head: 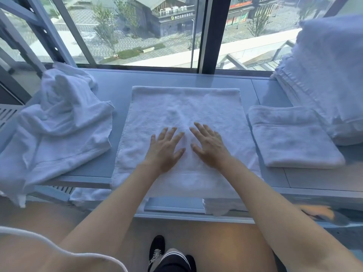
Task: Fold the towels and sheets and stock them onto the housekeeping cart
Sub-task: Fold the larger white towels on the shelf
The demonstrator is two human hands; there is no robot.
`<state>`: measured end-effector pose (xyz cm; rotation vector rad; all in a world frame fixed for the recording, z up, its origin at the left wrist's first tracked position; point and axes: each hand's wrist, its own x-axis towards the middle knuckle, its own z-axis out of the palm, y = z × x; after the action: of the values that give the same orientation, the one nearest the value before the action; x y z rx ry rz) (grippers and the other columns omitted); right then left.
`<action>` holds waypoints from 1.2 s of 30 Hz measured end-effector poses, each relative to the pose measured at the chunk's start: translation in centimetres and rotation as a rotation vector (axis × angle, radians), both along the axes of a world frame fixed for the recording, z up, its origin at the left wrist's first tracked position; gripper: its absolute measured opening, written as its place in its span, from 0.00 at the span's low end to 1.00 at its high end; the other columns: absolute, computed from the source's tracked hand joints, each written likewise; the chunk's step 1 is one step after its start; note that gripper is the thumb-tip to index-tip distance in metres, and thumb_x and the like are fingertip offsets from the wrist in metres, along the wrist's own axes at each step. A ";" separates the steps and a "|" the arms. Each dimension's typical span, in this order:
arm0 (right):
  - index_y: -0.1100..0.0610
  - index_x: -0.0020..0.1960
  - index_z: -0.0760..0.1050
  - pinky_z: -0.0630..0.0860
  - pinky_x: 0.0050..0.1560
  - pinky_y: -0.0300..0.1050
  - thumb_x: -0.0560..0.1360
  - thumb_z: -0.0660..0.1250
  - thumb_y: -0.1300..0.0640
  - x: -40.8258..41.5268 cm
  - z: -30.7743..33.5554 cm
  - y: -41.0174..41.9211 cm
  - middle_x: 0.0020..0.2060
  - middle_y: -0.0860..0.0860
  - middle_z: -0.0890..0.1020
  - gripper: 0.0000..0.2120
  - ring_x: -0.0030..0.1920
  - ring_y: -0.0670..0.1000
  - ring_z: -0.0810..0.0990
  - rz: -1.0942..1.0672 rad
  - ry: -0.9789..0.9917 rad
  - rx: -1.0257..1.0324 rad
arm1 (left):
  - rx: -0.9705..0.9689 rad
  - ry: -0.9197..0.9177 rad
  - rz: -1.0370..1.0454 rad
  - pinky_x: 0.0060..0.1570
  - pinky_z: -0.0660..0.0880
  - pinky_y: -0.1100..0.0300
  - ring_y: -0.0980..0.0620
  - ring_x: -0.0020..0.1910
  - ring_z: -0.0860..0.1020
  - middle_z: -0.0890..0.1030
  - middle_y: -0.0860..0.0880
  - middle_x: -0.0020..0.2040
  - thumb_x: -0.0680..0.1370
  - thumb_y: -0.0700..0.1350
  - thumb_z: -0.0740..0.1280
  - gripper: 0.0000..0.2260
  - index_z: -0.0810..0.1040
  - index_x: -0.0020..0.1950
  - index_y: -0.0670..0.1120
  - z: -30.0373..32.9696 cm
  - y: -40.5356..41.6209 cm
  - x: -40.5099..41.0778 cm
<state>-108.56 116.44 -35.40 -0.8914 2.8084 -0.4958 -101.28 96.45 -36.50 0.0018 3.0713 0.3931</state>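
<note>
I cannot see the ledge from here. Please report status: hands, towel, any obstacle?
Left hand and right hand open, flat on spread towel. Folded towel to the right, crumpled pile to the left. Nothing in the way.

— How many towels are spread flat?
— One spread towel (184, 114), under two hands: left hand (164, 149), right hand (209, 147).
— Folded ones?
— One folded towel (290, 138), one tall stack (322, 75).
— Unfolded?
— One crumpled heap (60, 122); its towels cannot be counted.
</note>
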 end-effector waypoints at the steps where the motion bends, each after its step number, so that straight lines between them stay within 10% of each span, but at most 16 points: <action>1: 0.46 0.83 0.56 0.50 0.79 0.60 0.84 0.58 0.44 -1.1 -0.6 -0.3 0.83 0.46 0.52 0.29 0.83 0.53 0.50 0.000 -0.001 0.052 | -0.027 -0.020 0.018 0.78 0.50 0.36 0.47 0.83 0.50 0.52 0.51 0.84 0.83 0.62 0.56 0.29 0.56 0.83 0.57 -0.4 -0.6 -0.7; 12: 0.45 0.84 0.52 0.45 0.81 0.54 0.84 0.54 0.41 -2.5 -2.5 8.2 0.83 0.44 0.50 0.30 0.83 0.48 0.47 -0.225 0.044 0.131 | -0.036 -0.021 0.248 0.80 0.47 0.44 0.48 0.83 0.47 0.50 0.52 0.85 0.83 0.63 0.55 0.30 0.55 0.84 0.56 -1.0 -4.6 3.2; 18: 0.45 0.84 0.51 0.44 0.81 0.55 0.82 0.49 0.40 5.2 -2.5 9.4 0.83 0.44 0.47 0.31 0.83 0.48 0.44 -0.224 0.020 0.097 | -0.024 0.198 0.304 0.57 0.73 0.43 0.38 0.58 0.77 0.80 0.44 0.58 0.77 0.59 0.61 0.20 0.81 0.58 0.46 0.3 -2.7 6.3; 23: 0.52 0.80 0.61 0.56 0.77 0.63 0.80 0.59 0.46 5.9 -1.5 6.3 0.82 0.51 0.58 0.30 0.81 0.55 0.55 -0.244 0.096 0.004 | -0.002 0.061 0.092 0.77 0.55 0.36 0.42 0.82 0.55 0.58 0.48 0.83 0.83 0.59 0.59 0.28 0.60 0.82 0.52 0.1 -2.0 2.7; 36: 0.43 0.83 0.51 0.45 0.80 0.51 0.84 0.52 0.41 -1.6 -2.5 8.5 0.83 0.41 0.49 0.29 0.82 0.45 0.47 -0.092 0.061 0.134 | -0.058 -0.011 0.078 0.81 0.42 0.46 0.54 0.83 0.42 0.46 0.56 0.85 0.83 0.65 0.47 0.30 0.49 0.84 0.58 -2.4 -7.0 1.7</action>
<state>-110.17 124.99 -37.93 -0.7664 2.9074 -0.2919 -99.60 89.43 -38.86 -0.1214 3.0781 0.3057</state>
